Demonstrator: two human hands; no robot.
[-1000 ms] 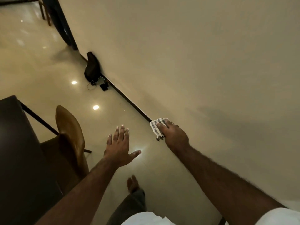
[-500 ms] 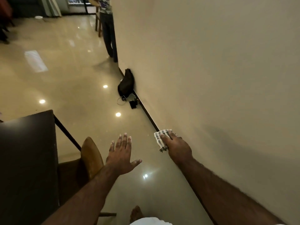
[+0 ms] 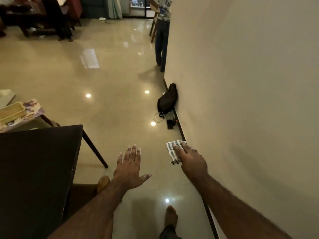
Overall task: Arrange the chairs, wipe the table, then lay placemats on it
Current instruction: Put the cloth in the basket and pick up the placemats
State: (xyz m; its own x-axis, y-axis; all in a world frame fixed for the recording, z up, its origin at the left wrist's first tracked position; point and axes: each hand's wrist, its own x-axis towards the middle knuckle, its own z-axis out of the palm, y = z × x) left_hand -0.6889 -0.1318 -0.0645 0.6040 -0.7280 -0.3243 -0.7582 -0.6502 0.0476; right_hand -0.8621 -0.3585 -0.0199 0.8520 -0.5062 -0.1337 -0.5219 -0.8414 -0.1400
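Note:
A dark brown table [image 3: 34, 169] fills the lower left, one slanted leg showing past its corner. Tucked under its near edge is a tan chair [image 3: 103, 183], mostly hidden by my left forearm. My left hand [image 3: 129, 169] hovers over the floor with fingers straight and spread, holding nothing. Held out ahead near the wall, my right hand [image 3: 191, 161] grips a striped white and grey cloth [image 3: 172, 150]. A floral placemat [image 3: 31, 107] lies on a surface at the left edge, beyond the table.
The beige wall [image 3: 250, 100] runs close along my right. A black bag [image 3: 168, 99] with cables and a charger lies at its base ahead. A person [image 3: 162, 37] stands farther along the wall. A yellow tray [image 3: 11, 111] sits on the placemat. Dark furniture stands far left.
The view has lifted and swung left, bringing more of the room, the table corner and the placemat into sight. The chair has slid down behind my left arm. Both hands keep their poses.

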